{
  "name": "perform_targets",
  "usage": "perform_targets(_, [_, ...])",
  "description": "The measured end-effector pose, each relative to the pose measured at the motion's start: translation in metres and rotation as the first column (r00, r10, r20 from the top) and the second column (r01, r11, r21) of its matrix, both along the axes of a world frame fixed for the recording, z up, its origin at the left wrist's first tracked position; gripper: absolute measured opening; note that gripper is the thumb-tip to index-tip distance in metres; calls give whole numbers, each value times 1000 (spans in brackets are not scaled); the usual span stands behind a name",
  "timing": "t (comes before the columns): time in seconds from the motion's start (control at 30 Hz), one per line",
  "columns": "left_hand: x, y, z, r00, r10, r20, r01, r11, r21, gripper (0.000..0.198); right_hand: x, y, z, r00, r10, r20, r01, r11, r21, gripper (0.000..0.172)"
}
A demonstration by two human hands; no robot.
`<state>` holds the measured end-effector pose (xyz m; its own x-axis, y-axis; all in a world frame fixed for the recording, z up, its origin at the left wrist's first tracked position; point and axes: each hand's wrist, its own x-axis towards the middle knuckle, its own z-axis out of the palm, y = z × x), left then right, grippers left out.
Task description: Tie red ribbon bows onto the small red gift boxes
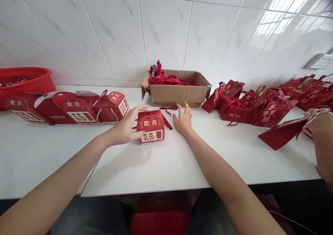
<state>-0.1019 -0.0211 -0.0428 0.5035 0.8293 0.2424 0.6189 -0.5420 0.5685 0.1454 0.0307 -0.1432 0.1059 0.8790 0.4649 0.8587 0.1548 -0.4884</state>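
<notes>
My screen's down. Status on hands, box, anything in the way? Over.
Left hand at red gift box, thumb in front. Right hand open, off the box. Box upright on white table. Red ribbon between it and right hand.

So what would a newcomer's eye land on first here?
Probably the red box with a white panel, in the middle between the left hand and right hand. Behind it stands a cardboard box of crumpled red fabric. Then, perhaps, the bright red basin at the far left edge.
</notes>
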Motion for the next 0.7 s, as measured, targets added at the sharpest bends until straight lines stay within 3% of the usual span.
perform_targets(0.1, [-1,1,-22,964,-79,255,86,996,-19,90,2,-2,-2,998,-25,-54,27,999,36,51])
perform_targets(0.17, [3,4,-42,887,-91,452,144,986,-83,96,2,-5,-1,997,-36,-69,42,995,89,50])
perform_targets(0.23, [10,6,-61,775,20,632,179,952,-249,96,0,-4,6,997,-45,-64,55,985,165,47])
perform_targets(0.33, [15,5,-78,674,134,727,287,859,-424,89,-11,7,33,998,-50,-23,54,962,269,43])
perform_targets(0.47, [13,3,-82,632,42,774,384,850,-360,84,-38,48,91,996,69,49,-82,934,347,37])
perform_targets(0.57, [11,5,-81,615,-41,787,464,827,-319,82,-57,87,128,974,224,8,-217,934,282,35])
perform_targets(0.7, [11,6,-81,582,-37,813,523,782,-339,80,-72,133,150,979,199,-52,-191,972,134,35])
